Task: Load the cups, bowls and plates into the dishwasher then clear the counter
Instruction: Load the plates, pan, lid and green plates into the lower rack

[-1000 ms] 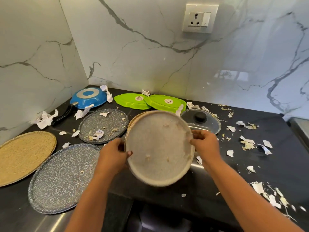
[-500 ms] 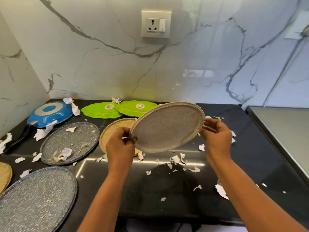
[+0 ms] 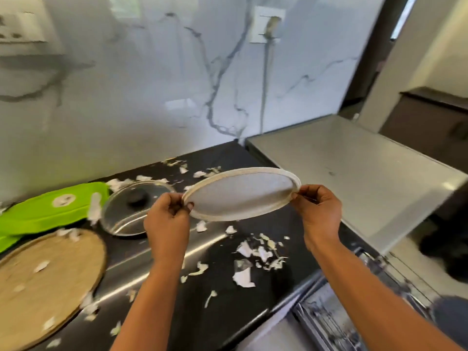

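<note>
One black surface [image 3: 278, 295], meeting a grey steel slab [image 3: 354, 178] at its right edge. Below the front right corner, one wire rack [image 3: 329, 323], blurred. At the front left, one tan round plate [image 3: 45, 282], lying flat. Behind it, toward the back left, one green plate [image 3: 45, 211] with one round white sticker, print too blurred to read; a second strip of green beneath, cannot tell whether another plate. In the air over the right half of the surface, tilted, near the slab: one grey speckled plate [image 3: 240, 196] with a cream rim. Left of it, resting on the surface, one glass lid [image 3: 121, 216] with one black knob. Two hands: left hand [image 3: 167, 224] pinching the plate's left rim, thumb on top, fingers curled beneath; right hand [image 3: 319, 214] pinching the right rim between thumb and fingers. Scattered over the middle and back: white paper scraps [image 3: 243, 277], too many to count.
</note>
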